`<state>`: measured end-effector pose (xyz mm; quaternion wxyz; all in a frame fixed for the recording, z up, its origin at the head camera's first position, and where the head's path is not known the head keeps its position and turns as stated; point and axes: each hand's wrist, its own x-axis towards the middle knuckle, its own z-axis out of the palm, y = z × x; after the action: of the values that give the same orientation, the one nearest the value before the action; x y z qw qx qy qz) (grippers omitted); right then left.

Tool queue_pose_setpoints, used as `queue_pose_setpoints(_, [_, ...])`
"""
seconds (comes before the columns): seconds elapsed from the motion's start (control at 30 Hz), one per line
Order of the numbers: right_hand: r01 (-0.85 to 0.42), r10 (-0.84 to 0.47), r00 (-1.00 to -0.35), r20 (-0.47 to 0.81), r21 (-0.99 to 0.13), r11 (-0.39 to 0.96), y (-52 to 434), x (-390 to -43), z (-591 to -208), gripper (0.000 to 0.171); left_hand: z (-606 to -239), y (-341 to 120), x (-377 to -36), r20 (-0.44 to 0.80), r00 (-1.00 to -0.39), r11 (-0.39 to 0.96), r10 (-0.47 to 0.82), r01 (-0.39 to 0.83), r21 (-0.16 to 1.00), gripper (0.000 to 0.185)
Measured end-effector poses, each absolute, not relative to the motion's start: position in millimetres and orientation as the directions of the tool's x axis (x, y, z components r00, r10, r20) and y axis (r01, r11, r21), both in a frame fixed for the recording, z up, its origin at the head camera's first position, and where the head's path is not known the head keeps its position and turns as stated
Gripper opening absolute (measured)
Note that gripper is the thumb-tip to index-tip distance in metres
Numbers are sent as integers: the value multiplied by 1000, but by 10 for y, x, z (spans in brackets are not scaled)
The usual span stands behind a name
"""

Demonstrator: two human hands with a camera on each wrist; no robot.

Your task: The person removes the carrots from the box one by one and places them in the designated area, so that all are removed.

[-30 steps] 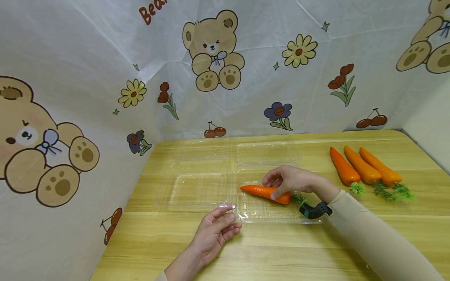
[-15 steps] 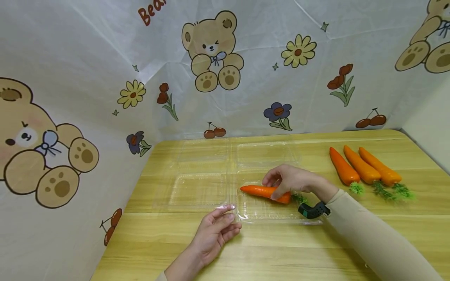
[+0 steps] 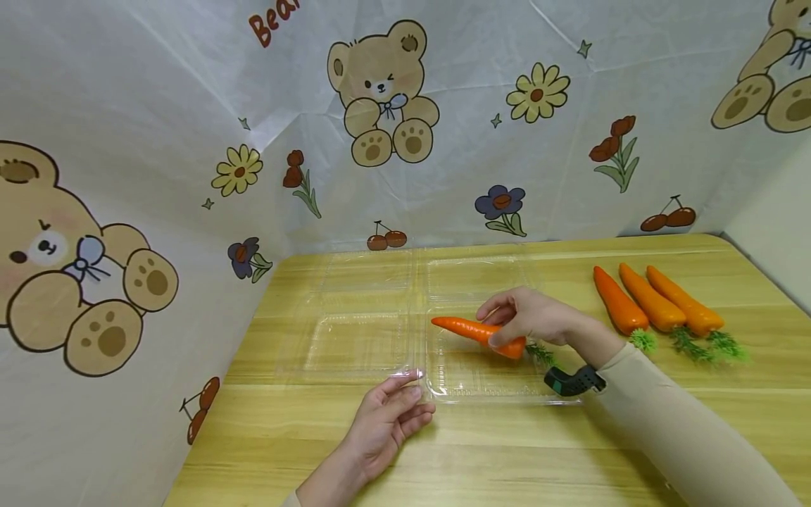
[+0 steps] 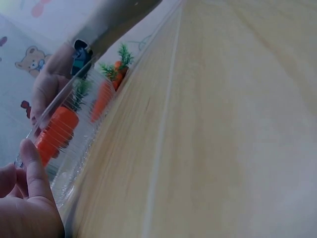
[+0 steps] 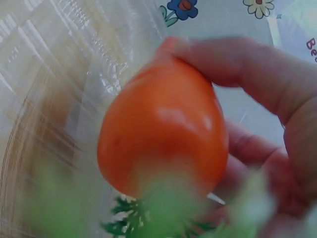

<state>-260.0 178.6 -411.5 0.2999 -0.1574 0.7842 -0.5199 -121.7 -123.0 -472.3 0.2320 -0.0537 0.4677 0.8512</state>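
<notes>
- Our left hand (image 3: 386, 419) lies on the wooden bench (image 3: 507, 451), fingers relaxed, touching the clear plastic clamshell tray (image 3: 355, 345) at its corner, likely steadying it.
- Our right hand (image 3: 529, 317) keeps a closed grip on the orange toy carrot with green top (image 3: 472, 329), above the tray.
- Three spare orange carrots (image 3: 652, 304) wait right.

Orange toy carrot (image 3: 476, 332) with green leafy top, lying roughly level, tip pointing left, leafy end right, raised just above a clear plastic clamshell container (image 3: 443, 384) lying open near the middle of the table
</notes>
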Motion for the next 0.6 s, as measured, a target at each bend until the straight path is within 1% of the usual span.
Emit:
queue_pose_setpoints(0.17, [99,-532,-790,-303,-921,378,1810,-2584,-4077,48,-4726,-1232,-1218,-311,-886,-456,345,-447,769,48])
queue_pose_setpoints(0.27, [115,-499,-814,-297,-925,363,1818,-2553,-4032,49,-4730,-1234,-1221,-311,-885,-452,346,-448,771,50])
queue_pose_setpoints(0.6, [154,-450,-860,-242,-963,223,1958,-2423,-3828,53,-4730,-1238,-1225,-309,-886,-453,347,-447,772,50])
